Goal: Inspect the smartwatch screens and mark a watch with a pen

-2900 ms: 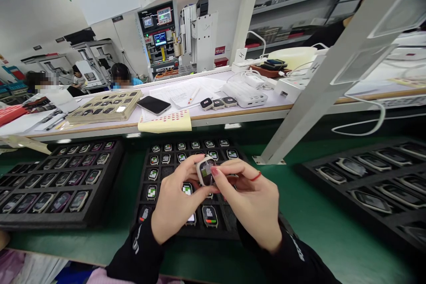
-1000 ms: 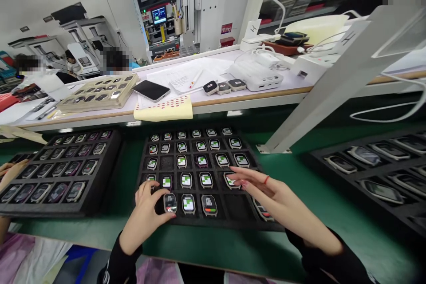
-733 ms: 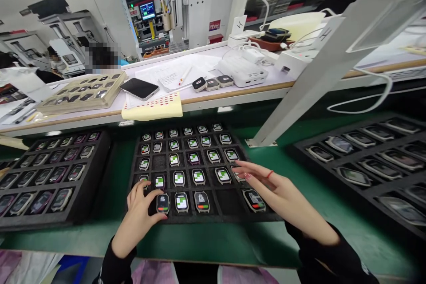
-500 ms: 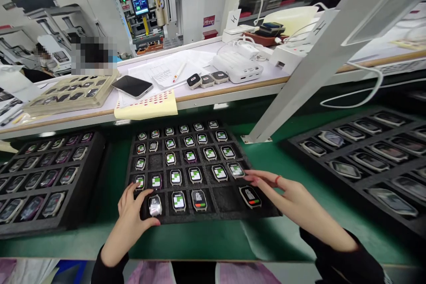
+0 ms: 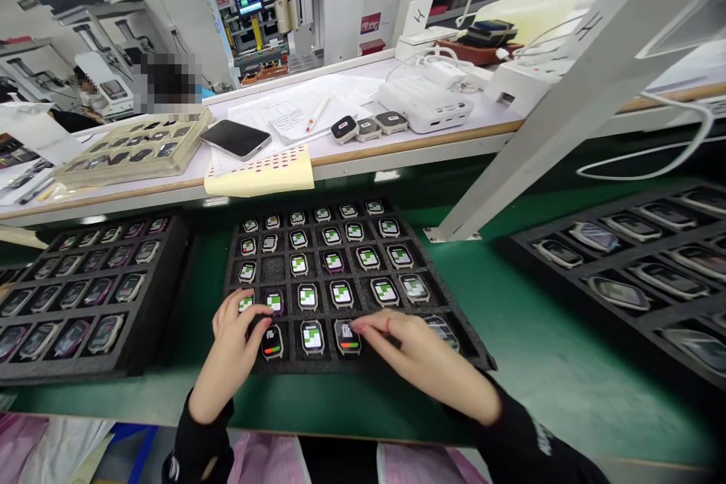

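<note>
A black foam tray [image 5: 363, 364] holds rows of smartwatches, most with lit green-and-white screens. My left hand [image 5: 235, 340] rests at the tray's front left corner. Its thumb and index finger are spread beside a watch [image 5: 272, 342] with a red-and-green bar on a dark screen. My right hand [image 5: 411, 348] reaches over the front row, its fingertips at the right edge of another dark-screened watch [image 5: 347, 338] showing small text and a similar bar. That watch sits in its slot. Behind my right wrist, a watch [image 5: 441, 331] in the front right corner is partly hidden.
Watch-filled foam trays stand at left [image 5: 122, 352] and right [image 5: 624, 272]. A slanted metal post [image 5: 510, 144] meets the green bench [image 5: 538, 363] behind the middle tray. The raised shelf holds a phone [image 5: 235, 138], papers, a cream tray [image 5: 136, 147] and a white charger box [image 5: 425, 106].
My right hand has moved left from the tray's right side to the front-row watch. My left hand stays at the front left corner. The front left watch's glare has given way to a dark screen.
</note>
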{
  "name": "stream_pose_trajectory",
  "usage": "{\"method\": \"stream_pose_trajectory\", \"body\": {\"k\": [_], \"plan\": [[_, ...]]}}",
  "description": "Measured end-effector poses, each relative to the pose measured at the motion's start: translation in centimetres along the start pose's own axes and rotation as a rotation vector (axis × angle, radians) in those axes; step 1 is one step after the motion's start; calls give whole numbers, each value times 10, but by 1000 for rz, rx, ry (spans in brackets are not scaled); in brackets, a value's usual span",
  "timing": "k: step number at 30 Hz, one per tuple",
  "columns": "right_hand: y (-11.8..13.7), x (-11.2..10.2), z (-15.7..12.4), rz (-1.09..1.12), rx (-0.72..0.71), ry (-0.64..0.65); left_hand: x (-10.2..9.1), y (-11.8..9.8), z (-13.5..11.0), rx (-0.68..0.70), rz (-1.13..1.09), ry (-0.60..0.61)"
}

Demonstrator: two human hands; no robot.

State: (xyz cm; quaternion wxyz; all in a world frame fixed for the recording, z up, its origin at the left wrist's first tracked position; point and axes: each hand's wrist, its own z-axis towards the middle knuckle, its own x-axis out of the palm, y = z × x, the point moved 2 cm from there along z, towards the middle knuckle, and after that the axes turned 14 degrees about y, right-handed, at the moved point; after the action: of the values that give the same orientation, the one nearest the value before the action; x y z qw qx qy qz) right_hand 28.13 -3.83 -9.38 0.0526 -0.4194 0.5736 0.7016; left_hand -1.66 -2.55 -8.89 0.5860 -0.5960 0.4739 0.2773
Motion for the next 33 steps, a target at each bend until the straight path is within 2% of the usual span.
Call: {"method": "stream_pose_trajectory", "body": {"k": [3,7,10,13,19,25,33], "plan": [[21,21,24,-179,-36,121,-6,7,13,-76,5,-44],[31,40,49,-328,-30,188,-14,37,28,-204,31,-73],[33,51,60,-420,-17,229,-15,53,37,-196,25,-26],[34,55,66,-423,-15,264,-15,58,41,-150,-11,10],[34,53,61,-212,11,303,-20,54,37,-101,-200,84],[28,53,62,79,4,381,-14,56,38,-67,-381,141],[17,45,69,600,184,362,-23,54,47,3,-539,203]]}}
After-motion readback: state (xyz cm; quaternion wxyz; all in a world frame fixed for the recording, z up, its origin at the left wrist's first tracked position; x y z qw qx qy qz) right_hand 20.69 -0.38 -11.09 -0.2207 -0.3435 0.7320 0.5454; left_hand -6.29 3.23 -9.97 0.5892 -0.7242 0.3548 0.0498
